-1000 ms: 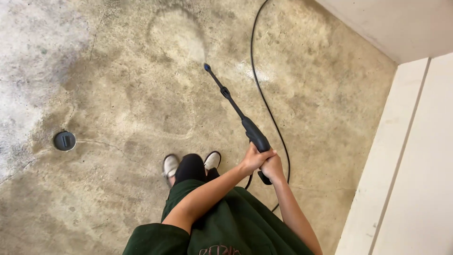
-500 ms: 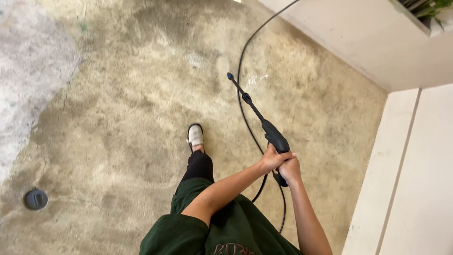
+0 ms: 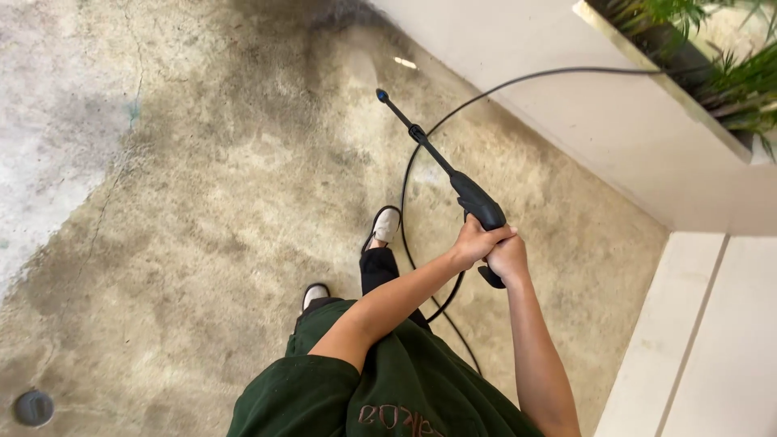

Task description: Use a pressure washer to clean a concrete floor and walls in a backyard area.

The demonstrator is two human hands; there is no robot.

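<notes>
Both my hands grip the handle of a black pressure-washer wand (image 3: 465, 193). My left hand (image 3: 476, 241) wraps it from the left, and my right hand (image 3: 507, 257) clasps beside it. The thin lance slants up and left to a blue-tipped nozzle (image 3: 380, 95) above the wet, stained concrete floor (image 3: 202, 210). A black hose (image 3: 502, 85) loops from the handle past my feet and off toward the upper right. My white shoes (image 3: 384, 226) stand on the concrete below the lance.
A white wall (image 3: 558, 121) runs diagonally at the right, topped by a planter with green plants (image 3: 712, 57). A white step (image 3: 696, 340) fills the lower right. A round dark drain cap (image 3: 34, 407) sits at the bottom left. A paler cleaned concrete patch (image 3: 48, 162) lies left.
I have stepped forward toward the wall; the drain cap slid down toward the bottom left. The wand now points further ahead, and the spray seen a second ago is no longer visible.
</notes>
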